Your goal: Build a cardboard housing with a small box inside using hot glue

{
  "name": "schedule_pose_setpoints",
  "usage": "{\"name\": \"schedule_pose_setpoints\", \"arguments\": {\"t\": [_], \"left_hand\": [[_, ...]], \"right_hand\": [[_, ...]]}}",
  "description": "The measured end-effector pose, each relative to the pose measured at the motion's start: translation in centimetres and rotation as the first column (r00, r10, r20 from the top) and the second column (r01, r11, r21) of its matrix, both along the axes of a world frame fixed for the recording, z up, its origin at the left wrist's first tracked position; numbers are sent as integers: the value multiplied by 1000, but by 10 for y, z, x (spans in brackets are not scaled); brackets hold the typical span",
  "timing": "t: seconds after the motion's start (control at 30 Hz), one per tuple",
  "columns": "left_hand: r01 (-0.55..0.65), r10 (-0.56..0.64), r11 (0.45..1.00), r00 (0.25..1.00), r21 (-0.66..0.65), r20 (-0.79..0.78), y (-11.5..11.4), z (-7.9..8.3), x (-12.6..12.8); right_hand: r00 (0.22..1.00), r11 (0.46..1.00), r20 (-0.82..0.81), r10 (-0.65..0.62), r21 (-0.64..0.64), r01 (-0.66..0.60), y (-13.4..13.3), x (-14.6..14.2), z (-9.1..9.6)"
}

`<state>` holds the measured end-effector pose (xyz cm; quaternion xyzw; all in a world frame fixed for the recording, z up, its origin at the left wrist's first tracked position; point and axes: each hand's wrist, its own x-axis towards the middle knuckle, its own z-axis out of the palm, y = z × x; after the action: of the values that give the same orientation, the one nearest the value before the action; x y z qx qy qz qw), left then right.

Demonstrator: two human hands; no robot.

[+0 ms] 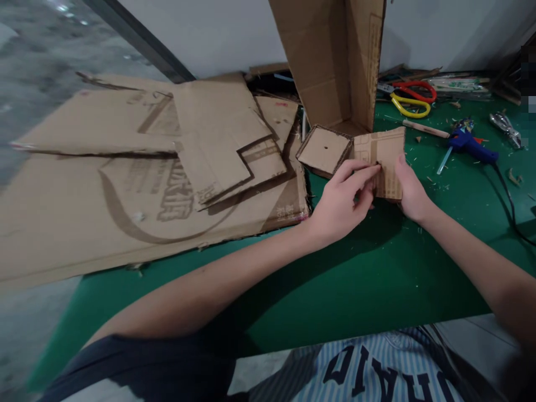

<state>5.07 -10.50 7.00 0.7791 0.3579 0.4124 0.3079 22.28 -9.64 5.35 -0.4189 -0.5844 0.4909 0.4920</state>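
My right hand (414,192) grips the right edge of a small printed cardboard piece (389,151), thumb in front and the other fingers mostly hidden behind it. The fingertips of my left hand (345,195) press together against the face of this piece, at a small dark spot that may be a hole. Whether they pinch anything there is hidden. Just left of the piece sits a small square cardboard box (324,148) with a hole in its top. Behind both stands a tall folded cardboard panel (330,61).
Flat cardboard sheets (234,139) are stacked on the left of the green table (335,290). On the right lie scissors (412,97) with red and yellow handles, a blue glue gun (473,146) with its cord, a clear plastic-looking item (506,128) and scattered scraps.
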Motion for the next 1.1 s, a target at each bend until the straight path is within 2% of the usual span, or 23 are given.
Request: {"name": "schedule_pose_setpoints", "arguments": {"t": [0.13, 0.27, 0.33, 0.43, 0.5, 0.57, 0.63, 0.77, 0.83, 0.97, 1.1], "left_hand": [[-88, 113, 977, 986, 195, -123, 8, 19, -5], [-112, 227, 894, 948, 434, -223, 18, 21, -10], [-76, 284, 815, 916, 575, -282, 22, 17, -14], [58, 329, 624, 885, 780, -329, 26, 14, -19], [127, 333, 504, 884, 854, -328, 27, 15, -20], [138, 337, 440, 891, 887, -306, 28, 17, -19], [85, 341, 454, 903, 887, -261, 28, 17, -16], [-60, 276, 638, 949, 768, -155, 28, 11, -10], [-76, 224, 704, 967, 706, -119, 27, 6, -9], [-77, 154, 791, 985, 606, -76, 24, 1, -8], [-142, 160, 884, 987, 446, -4, 29, 1, -10]], "right_hand": [[998, 997, 16, -55, 60, 54, -7, -2, 9], [998, 992, 55, -12, 127, 5, -13, -5, 17], [998, 989, 56, 4, 145, -12, -13, -6, 17], [999, 991, 29, 26, 128, -30, -13, -8, 14], [999, 993, 15, 33, 116, -35, -12, -9, 11], [999, 993, 17, 41, 110, -43, -12, -9, 10], [999, 994, 13, 48, 100, -49, -13, -10, 11], [1000, 996, -3, 29, 89, -29, -14, -11, 15], [1000, 995, 0, 22, 102, -22, -15, -12, 16], [999, 990, 37, 6, 139, -11, -15, -14, 12], [998, 979, 62, -33, 204, 20, -16, -16, 7]]}}
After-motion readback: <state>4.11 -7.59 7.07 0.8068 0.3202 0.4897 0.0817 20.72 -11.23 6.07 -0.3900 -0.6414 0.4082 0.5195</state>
